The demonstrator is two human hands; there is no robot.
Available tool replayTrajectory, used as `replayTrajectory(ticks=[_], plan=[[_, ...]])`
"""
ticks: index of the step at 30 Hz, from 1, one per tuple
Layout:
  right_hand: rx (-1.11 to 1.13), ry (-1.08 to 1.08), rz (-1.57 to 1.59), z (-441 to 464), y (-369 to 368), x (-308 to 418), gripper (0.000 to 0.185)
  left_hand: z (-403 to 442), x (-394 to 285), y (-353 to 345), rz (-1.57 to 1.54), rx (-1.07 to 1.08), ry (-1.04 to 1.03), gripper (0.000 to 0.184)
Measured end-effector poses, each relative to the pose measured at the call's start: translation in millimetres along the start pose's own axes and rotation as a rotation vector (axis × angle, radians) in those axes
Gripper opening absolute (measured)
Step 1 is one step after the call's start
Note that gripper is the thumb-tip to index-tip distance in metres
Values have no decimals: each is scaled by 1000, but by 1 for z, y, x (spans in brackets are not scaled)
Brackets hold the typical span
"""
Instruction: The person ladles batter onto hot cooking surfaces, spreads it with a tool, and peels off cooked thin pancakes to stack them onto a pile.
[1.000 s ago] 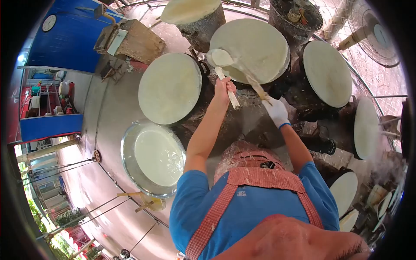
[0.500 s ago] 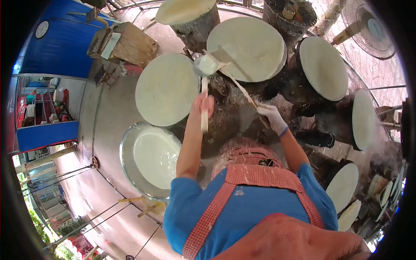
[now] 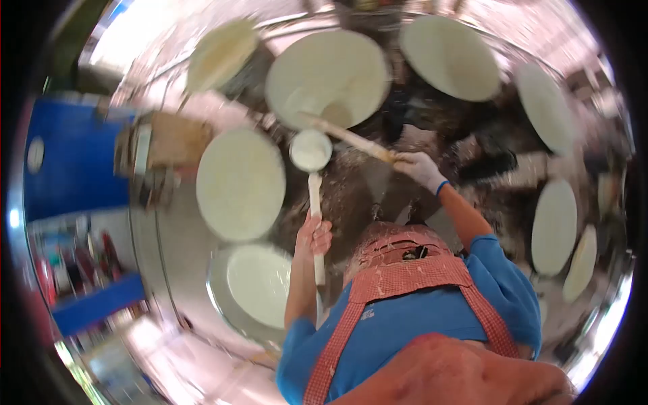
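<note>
My bare left hand (image 3: pixel 313 237) is closed round the pale handle of a ladle (image 3: pixel 310 150). The ladle's round bowl points away from me, with white stuff in it. In a white glove, my right hand (image 3: pixel 421 170) grips a wooden stick (image 3: pixel 345 136) by its near end. The stick slants up and left, its far tip over the near edge of a large round pan (image 3: pixel 327 71) with a pale white surface. Left of the ladle is another pale-covered round pan (image 3: pixel 241 183). A metal basin (image 3: pixel 223 300) with white liquid stands beside my left forearm.
More pale round pans stand about: one at the far left (image 3: pixel 221 54), one at the back right (image 3: pixel 450 57) and several down the right side. A wooden box (image 3: pixel 177 140) stands at the left, near a blue panel (image 3: pixel 74 158). The surroundings are blurred.
The whole view has turned and shifted. The ladle's bowl, close against the stick before, is now apart from it and nearer to me. Both hands keep their hold.
</note>
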State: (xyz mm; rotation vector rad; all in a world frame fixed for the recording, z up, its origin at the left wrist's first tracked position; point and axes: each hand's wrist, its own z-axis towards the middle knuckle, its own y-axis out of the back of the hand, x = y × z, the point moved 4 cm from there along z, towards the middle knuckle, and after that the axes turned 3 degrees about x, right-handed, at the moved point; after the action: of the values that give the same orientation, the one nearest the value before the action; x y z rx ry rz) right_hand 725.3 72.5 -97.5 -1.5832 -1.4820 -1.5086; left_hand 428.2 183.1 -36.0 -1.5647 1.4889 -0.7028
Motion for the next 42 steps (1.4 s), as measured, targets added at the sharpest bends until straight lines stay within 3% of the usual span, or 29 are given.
replayTrajectory(ticks=[1, 2, 5, 6, 8, 9, 11, 12, 14, 16, 17, 18, 20, 23, 27, 31, 32, 34, 36, 38, 40, 41, 42], plan=[[-92, 4, 25, -27, 4, -3, 32, 4, 8, 9, -33, -94, 106, 24], [-186, 47, 81, -57, 12, 13, 36, 8, 13, 16, 152, -225, 126, 30], [-439, -215, 48, -154, 41, -20, 42, 22, 46, -5, 708, -398, 314, 44], [-482, -350, 35, -195, 49, -29, 43, 32, 62, -4, 628, -316, 393, 41], [-819, -471, -126, -274, 53, -64, 42, 52, 93, -5, 512, -250, 480, 36], [-933, -532, -18, -312, 57, -83, 36, 69, 106, -16, 564, -224, 516, 36], [-1185, -684, 73, -391, 53, -89, 37, 86, 145, -28, 445, -149, 877, 31], [-1384, -753, 70, -432, 46, -95, 37, 99, 164, -32, 469, -147, 899, 31], [-1654, -895, 146, -508, 27, -101, 37, 113, 218, -58, -82, -64, 1257, 26], [-1892, -1070, 32, -570, -1, -120, 44, 125, 259, -72, -90, -19, 1295, 24], [-1950, -1131, -26, -591, -10, -123, 44, 130, 274, -81, -105, 26, 1302, 37], [-1871, -1310, -44, -608, -23, -127, 43, 135, 288, -89, -93, 12, 1309, 37], [-1773, -1444, -41, -624, -36, -129, 44, 138, 314, -99, -60, -54, 1366, 38], [-1616, -1508, -185, -624, -50, -130, 41, 139, 340, -112, 10, -52, 1452, 37], [-1594, -1387, -322, -626, -78, -118, 35, 132, 353, -129, 78, -239, 1484, 36], [-1428, -1235, -314, -618, -98, -119, 33, 139, 353, -134, 169, -231, 1433, 36], [-1503, -1137, -157, -610, -94, -123, 35, 140, 352, -134, 160, -259, 1439, 28], [-1566, -1025, -16, -603, -63, -127, 36, 140, 346, -131, 135, -318, 1447, 32], [-1551, -965, 508, -600, -8, -140, 42, 137, 340, -128, 46, -352, 1480, 34], [-1688, -1041, 198, -614, 58, -165, 44, 135, 336, -130, 37, -379, 1433, 35], [-1875, -1010, 106, -629, 122, -213, 43, 143, 322, -117, 51, -319, 1410, 32], [-1918, -993, 47, -635, 153, -219, 44, 144, 316, -113, 74, -300, 1397, 19], [-1959, -972, -9, -638, 182, -224, 45, 147, 312, -114, 98, -282, 1379, 24]])
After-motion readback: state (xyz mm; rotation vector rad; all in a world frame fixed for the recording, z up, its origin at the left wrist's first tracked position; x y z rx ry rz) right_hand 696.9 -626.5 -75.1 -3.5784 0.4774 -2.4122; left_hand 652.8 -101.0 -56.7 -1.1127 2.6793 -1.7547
